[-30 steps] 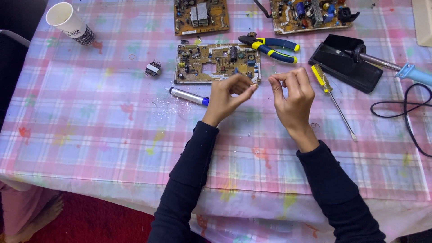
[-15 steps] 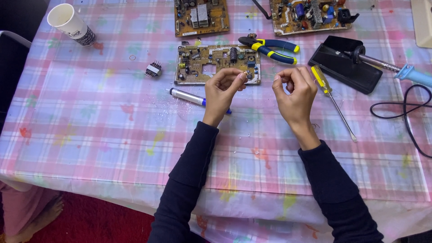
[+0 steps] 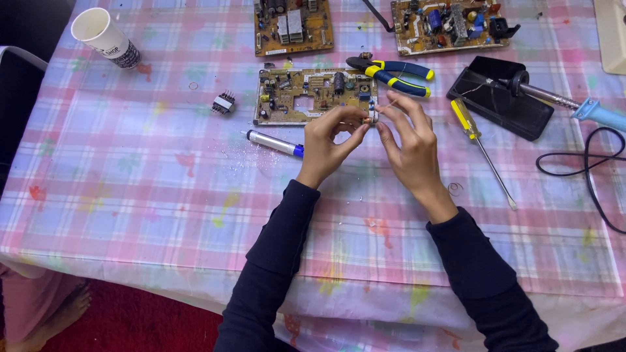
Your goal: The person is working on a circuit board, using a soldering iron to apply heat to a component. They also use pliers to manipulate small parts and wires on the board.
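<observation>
My left hand (image 3: 329, 143) and my right hand (image 3: 407, 140) meet fingertip to fingertip just above the table. Together they pinch a small part (image 3: 373, 119), too tiny to identify. The fingertips hover at the right end of a yellow-brown circuit board (image 3: 297, 98) that lies flat on the checked tablecloth. A white pen-shaped tool with a blue tip (image 3: 270, 142) lies just left of my left wrist. Both arms wear dark sleeves.
Blue-and-yellow pliers (image 3: 394, 73) lie behind my hands and a yellow-handled screwdriver (image 3: 479, 143) to their right. A soldering iron (image 3: 554, 101) rests on a black stand (image 3: 499, 107), beside a black cable (image 3: 587, 163). Two more boards (image 3: 292, 26) (image 3: 447, 23), a paper cup (image 3: 104, 36) and a small transformer (image 3: 223, 103) sit farther off.
My hands were apart, each pinching at chest height. They have come together and moved forward to the circuit board's right end.
</observation>
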